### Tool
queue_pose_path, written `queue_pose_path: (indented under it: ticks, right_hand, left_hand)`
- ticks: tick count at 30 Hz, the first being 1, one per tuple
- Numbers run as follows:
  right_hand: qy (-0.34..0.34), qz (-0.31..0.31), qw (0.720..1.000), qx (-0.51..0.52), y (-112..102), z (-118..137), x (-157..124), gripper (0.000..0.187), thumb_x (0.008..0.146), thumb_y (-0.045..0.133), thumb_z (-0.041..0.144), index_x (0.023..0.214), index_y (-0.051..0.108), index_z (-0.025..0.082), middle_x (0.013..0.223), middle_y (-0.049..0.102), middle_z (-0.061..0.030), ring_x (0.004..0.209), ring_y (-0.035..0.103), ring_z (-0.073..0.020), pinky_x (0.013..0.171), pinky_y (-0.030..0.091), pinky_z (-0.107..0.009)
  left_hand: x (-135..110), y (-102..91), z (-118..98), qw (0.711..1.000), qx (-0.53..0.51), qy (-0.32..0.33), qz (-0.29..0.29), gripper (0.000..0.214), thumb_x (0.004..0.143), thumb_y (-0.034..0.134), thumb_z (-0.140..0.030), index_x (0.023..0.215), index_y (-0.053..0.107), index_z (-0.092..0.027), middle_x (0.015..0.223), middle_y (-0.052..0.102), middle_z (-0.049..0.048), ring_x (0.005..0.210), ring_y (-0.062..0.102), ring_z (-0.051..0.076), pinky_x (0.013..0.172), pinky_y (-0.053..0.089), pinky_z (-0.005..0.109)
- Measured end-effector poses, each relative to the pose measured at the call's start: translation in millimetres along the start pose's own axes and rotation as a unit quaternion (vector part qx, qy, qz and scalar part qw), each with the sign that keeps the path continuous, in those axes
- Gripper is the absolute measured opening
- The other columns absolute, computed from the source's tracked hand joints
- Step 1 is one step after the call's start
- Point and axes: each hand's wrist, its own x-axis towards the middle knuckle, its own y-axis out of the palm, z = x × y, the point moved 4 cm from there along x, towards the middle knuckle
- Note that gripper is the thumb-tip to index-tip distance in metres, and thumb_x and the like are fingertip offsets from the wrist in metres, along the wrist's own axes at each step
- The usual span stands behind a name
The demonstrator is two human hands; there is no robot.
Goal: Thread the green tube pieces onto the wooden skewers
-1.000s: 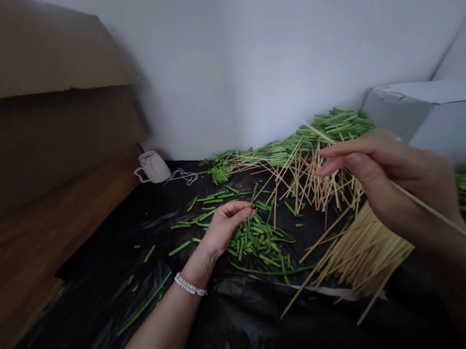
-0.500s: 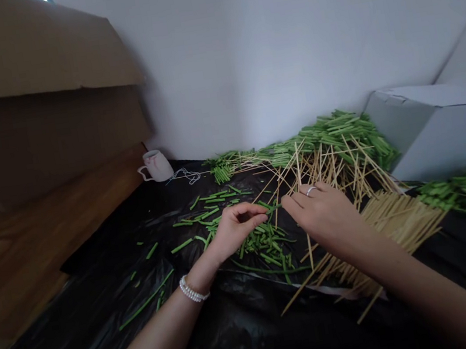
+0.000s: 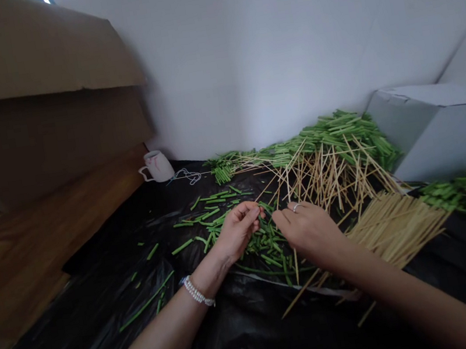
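I have the left hand [image 3: 237, 230] pinched, thumb against fingers, on a short green stem [image 3: 266, 210], just in front of the right hand [image 3: 310, 230]. The right hand, a ring on one finger, grips a thin wooden skewer [image 3: 297, 267] whose lower end pokes out beneath it. Below them I see cut green pieces [image 3: 266, 246] heaped on the black sheet [image 3: 240, 332]. A stack of skewers [image 3: 394, 225] lies beside my right forearm; farther back, green bundles [image 3: 340, 128] line the wall, with a mug [image 3: 159, 167] at far left.
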Motion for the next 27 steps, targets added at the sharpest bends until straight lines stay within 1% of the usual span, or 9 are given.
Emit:
queue_pose_path:
  ticks: [2, 5, 9, 13, 16, 18, 20, 23, 27]
  right_hand:
    - [0.023, 0.011, 1.0, -0.005, -1, -10, -1, 0.017, 0.08, 0.053, 0.004, 0.071, 0.053, 0.019, 0.063, 0.06, -0.0028, 0.062, 0.051, -0.0183, 0.06, 0.028, -0.031]
    - [0.049, 0.023, 0.998, -0.02, -3, -21, 0, 0.014, 0.082, 0.055, 0.009, 0.073, 0.056, 0.019, 0.066, 0.061, -0.0034, 0.067, 0.054, -0.0197, 0.064, 0.029, -0.032]
    - [0.051, 0.064, 0.996, -0.035, -1, -23, -1, 0.01, 0.084, 0.055, 0.011, 0.083, 0.063, 0.016, 0.069, 0.064, -0.0046, 0.07, 0.056, -0.0199, 0.064, 0.03, -0.032]
    - [0.085, 0.042, 0.994, -0.047, -3, -24, -2, 0.032, 0.09, 0.052, 0.017, 0.121, 0.057, 0.011, 0.074, 0.068, -0.0067, 0.071, 0.058, -0.0191, 0.063, 0.031, -0.031]
    - [0.112, 0.026, 0.993, -0.006, -9, -20, -1, 0.027, 0.094, 0.049, 0.025, 0.115, 0.06, 0.012, 0.074, 0.068, -0.0068, 0.066, 0.058, -0.0173, 0.059, 0.031, -0.031]
    - [0.088, 0.077, 0.991, 0.061, -8, -12, 0, 0.018, 0.092, 0.051, 0.027, 0.091, 0.065, 0.016, 0.072, 0.067, -0.0054, 0.065, 0.058, -0.017, 0.059, 0.032, -0.03]
    - [0.023, 0.167, 0.976, 0.136, -3, 2, -2, 0.015, 0.087, 0.059, 0.028, 0.077, 0.064, 0.018, 0.073, 0.068, -0.0047, 0.069, 0.06, -0.0175, 0.061, 0.035, -0.03]
    - [-0.044, 0.285, 0.938, 0.191, 8, 21, -10, 0.013, 0.077, 0.068, 0.029, 0.074, 0.067, 0.017, 0.076, 0.069, -0.0063, 0.074, 0.062, -0.0188, 0.064, 0.04, -0.03]
    - [-0.08, 0.34, 0.915, 0.203, 19, 34, -17, 0.005, 0.076, 0.065, 0.018, 0.075, 0.069, 0.015, 0.076, 0.069, -0.0069, 0.074, 0.063, -0.0176, 0.064, 0.04, -0.028]
  left_hand:
    - [2, -3.8, -3, 0.994, 0.099, 0.04, -0.011, 0.025, 0.077, 0.072, -0.038, 0.084, 0.068, -0.014, 0.073, 0.064, 0.0012, 0.058, 0.048, 0.008, 0.056, 0.037, 0.02]
    - [2, -4.8, -8, 0.965, 0.244, 0.099, -0.01, 0.023, 0.082, 0.065, -0.037, 0.085, 0.07, -0.014, 0.073, 0.066, 0.0025, 0.066, 0.054, 0.013, 0.065, 0.041, 0.024]
    - [-2, 0.5, -11, 0.939, 0.312, 0.141, 0.008, 0.023, 0.086, 0.06, -0.036, 0.081, 0.07, -0.016, 0.074, 0.066, 0.0024, 0.073, 0.057, 0.016, 0.074, 0.043, 0.027]
    - [0, -2.7, -8, 0.97, 0.234, 0.065, -0.009, 0.03, 0.083, 0.062, -0.043, 0.087, 0.07, -0.015, 0.07, 0.063, 0.0007, 0.055, 0.044, 0.009, 0.053, 0.035, 0.022]
    - [4, -10.5, -4, 0.99, 0.134, 0.018, -0.032, 0.036, 0.078, 0.067, -0.048, 0.09, 0.071, -0.014, 0.072, 0.062, 0.0004, 0.049, 0.035, 0.006, 0.046, 0.025, 0.02]
    - [5, -15.2, -1, 0.996, 0.081, 0.0, -0.035, 0.037, 0.076, 0.07, -0.047, 0.092, 0.071, -0.014, 0.073, 0.061, 0.0005, 0.049, 0.033, 0.004, 0.045, 0.023, 0.02]
    - [7, -18.4, 1, 0.998, 0.05, -0.009, -0.035, 0.037, 0.075, 0.072, -0.045, 0.095, 0.072, -0.014, 0.073, 0.06, 0.0007, 0.049, 0.032, 0.003, 0.045, 0.022, 0.019]
    - [7, -19.5, 2, 0.999, 0.021, -0.019, -0.025, 0.036, 0.076, 0.074, -0.042, 0.098, 0.072, -0.014, 0.075, 0.06, 0.0015, 0.048, 0.031, 0.002, 0.044, 0.021, 0.018]
    - [7, -18.7, 2, 0.999, 0.002, -0.03, -0.024, 0.033, 0.075, 0.075, -0.039, 0.098, 0.073, -0.014, 0.077, 0.063, 0.0023, 0.05, 0.036, 0.002, 0.044, 0.025, 0.016]
